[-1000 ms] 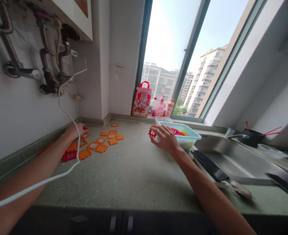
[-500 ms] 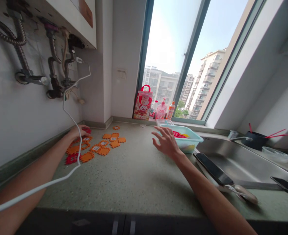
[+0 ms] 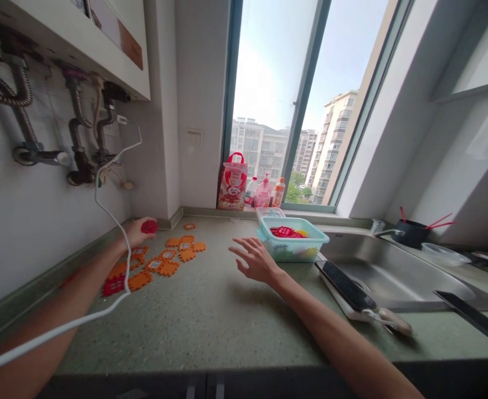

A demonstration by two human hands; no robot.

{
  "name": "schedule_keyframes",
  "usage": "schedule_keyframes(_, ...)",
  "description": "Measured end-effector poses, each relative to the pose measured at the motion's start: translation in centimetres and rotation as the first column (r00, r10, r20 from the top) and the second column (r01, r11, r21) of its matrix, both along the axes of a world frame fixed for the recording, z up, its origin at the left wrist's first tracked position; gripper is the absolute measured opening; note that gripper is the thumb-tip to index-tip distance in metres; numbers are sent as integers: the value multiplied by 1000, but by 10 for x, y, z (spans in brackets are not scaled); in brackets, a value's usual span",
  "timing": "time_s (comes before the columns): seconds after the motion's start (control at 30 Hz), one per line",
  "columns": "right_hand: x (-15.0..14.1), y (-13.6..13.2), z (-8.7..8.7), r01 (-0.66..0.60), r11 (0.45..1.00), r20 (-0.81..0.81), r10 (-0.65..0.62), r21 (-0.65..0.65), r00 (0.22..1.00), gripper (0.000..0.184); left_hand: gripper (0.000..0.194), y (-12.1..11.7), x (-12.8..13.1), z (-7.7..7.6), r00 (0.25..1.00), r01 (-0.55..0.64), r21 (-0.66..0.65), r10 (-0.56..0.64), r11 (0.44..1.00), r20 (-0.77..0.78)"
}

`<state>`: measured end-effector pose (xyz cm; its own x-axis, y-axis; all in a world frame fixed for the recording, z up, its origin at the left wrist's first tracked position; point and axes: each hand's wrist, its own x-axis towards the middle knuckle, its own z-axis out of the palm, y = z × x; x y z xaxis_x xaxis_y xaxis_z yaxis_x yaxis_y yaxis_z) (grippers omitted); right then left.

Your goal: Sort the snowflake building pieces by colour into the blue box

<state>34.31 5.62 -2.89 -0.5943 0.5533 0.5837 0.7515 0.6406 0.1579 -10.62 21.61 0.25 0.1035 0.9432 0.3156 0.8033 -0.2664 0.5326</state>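
My left hand (image 3: 134,233) is closed on a red puzzle tile (image 3: 149,226) with notched edges, held near the back left corner of the counter. Below and beside it lie several orange puzzle tiles (image 3: 169,269), some joined edge to edge, some with a lattice middle. Another red tile (image 3: 114,285) lies at the near left end of this group, partly behind a white cable. My right hand (image 3: 252,257) hovers over the counter with fingers spread and nothing in it. Just right of it stands a light blue plastic box (image 3: 296,252), filled with red and yellow tiles.
A white cable (image 3: 98,310) hangs across the left side, in front of my left arm. Right of the box are a phone (image 3: 347,285) at the sink's edge and a steel sink (image 3: 385,271). A bag (image 3: 232,187) and bottles (image 3: 263,193) line the windowsill.
My left hand has lifted, and the red tile in it shows more clearly. My right hand has moved left and nearer, away from the box. The whole view has shifted.
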Motion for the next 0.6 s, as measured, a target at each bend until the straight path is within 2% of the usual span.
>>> schedule_keyframes(0.07, -5, -2, -3, -14, 1000, -4, 14, 3, 1000, 61, 65, -19, 38, 2, 972, 175, 30, -177, 984, 156)
schedule_keyframes(0.1, -8, -2, -4, -32, 999, -2, 32, 2, 999, 67, 67, -32, 62, 0, 931, 296, 17, -292, 955, 218)
schedule_keyframes(0.17, -15, -3, -8, -87, 996, 7, 87, -16, 996, 81, 73, -59, 111, -11, 810, 541, -85, -491, 837, 321)
schedule_keyframes(0.23, -22, -4, -13, -141, 987, 18, 142, -74, 990, 93, 82, -85, 153, -27, 685, 718, -185, -635, 671, 357)
schedule_keyframes(0.27, -25, -4, -16, -154, 981, 12, 157, -122, 988, 96, 81, -96, 169, -34, 633, 770, -192, -687, 609, 356)
schedule_keyframes(0.3, -28, -3, -18, -156, 972, -4, 158, -176, 987, 99, 68, -105, 181, -41, 618, 785, -199, -724, 586, 306)
schedule_keyframes(0.33, -30, -3, -20, -152, 960, -27, 150, -234, 988, 100, 56, -112, 188, -46, 623, 782, -193, -745, 593, 238)
schedule_keyframes(0.4, -32, -2, -23, -138, 931, -84, 116, -339, 990, 103, 45, -118, 194, -52, 669, 742, -131, -736, 657, 102)
schedule_keyframes(0.5, -32, -2, -24, -134, 895, -128, 87, -426, 988, 104, 60, -116, 191, -50, 723, 691, -25, -691, 723, -3)
schedule_keyframes(0.6, -32, -5, -25, -137, 885, -147, 79, -445, 986, 101, 81, -124, 181, -37, 795, 605, 14, -603, 796, -67)
